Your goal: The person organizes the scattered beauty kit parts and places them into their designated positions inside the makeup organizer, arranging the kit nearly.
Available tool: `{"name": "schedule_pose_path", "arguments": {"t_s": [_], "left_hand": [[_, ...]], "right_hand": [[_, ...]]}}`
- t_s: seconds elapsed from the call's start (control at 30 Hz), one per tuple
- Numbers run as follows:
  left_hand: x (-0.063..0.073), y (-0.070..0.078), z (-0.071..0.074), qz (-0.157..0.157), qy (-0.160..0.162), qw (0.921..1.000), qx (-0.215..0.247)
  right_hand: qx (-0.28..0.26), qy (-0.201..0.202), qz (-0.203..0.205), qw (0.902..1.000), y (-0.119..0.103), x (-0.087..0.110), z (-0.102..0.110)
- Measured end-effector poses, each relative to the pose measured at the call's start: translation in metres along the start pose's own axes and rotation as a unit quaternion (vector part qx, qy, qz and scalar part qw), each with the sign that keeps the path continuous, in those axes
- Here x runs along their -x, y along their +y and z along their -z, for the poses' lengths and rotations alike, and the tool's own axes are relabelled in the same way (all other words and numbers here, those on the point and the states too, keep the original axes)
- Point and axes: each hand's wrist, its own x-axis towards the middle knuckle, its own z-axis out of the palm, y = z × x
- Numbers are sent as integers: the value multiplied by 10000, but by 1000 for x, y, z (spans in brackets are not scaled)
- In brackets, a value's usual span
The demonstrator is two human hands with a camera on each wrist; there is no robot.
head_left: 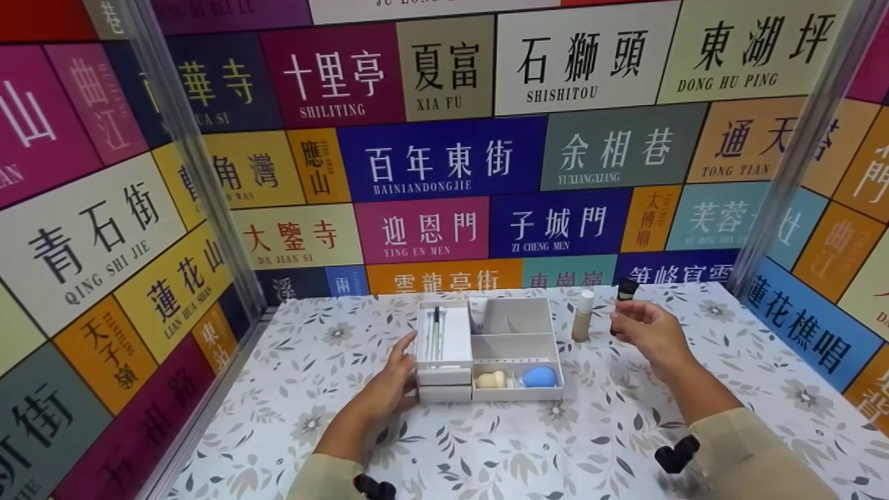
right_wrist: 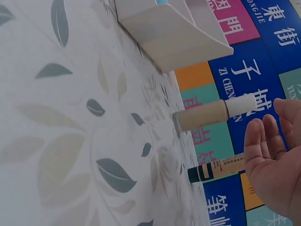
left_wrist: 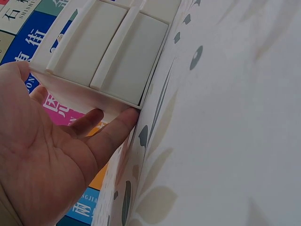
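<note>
In the head view, my left hand point(head_left: 390, 378) lies along the left side of a white organizer box point(head_left: 444, 394). Its fairly straight fingers point(left_wrist: 115, 134) touch the box's side and lower corner. My right hand point(head_left: 649, 333) is raised beside a black-capped tan tube point(head_left: 626, 290), overlapping its middle in the head view. The right wrist view shows this tube point(right_wrist: 225, 166) standing on its black cap behind loosely curled fingers, with nothing between them and the thumb. A white-capped bottle of beige liquid point(head_left: 580, 323) stands between the box and the right hand.
The organizer holds slim brushes point(head_left: 435, 333), a cream sponge point(head_left: 492, 380) and a blue sponge point(head_left: 540, 377). Two drawer fronts point(left_wrist: 136, 56) face the person. A leaf-patterned cloth point(head_left: 500, 451) covers the table; sign-covered panels point(head_left: 444, 156) rise behind it.
</note>
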Motion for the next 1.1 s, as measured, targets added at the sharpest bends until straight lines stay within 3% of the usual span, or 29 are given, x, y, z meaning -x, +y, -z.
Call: {"name": "schedule_pose_path", "arguments": {"t_s": [0.23, 0.4, 0.53, 0.77, 1.1], "left_hand": [[0, 1, 0, 7, 7, 10000, -19], [1, 2, 0, 4, 32, 10000, -25], [1, 1, 1, 48, 63, 10000, 5], [1, 1, 1, 128, 105, 9999, 31], [0, 3, 0, 256, 148, 9994, 157]], "right_hand": [[27, 223, -269, 9994, 6, -16, 14], [405, 521, -452, 9968, 12, -31, 19], [546, 511, -610, 9953, 14, -40, 20], [769, 708, -552, 9930, 7, -51, 14], [1565, 813, -486, 9831, 6, -59, 9]]}}
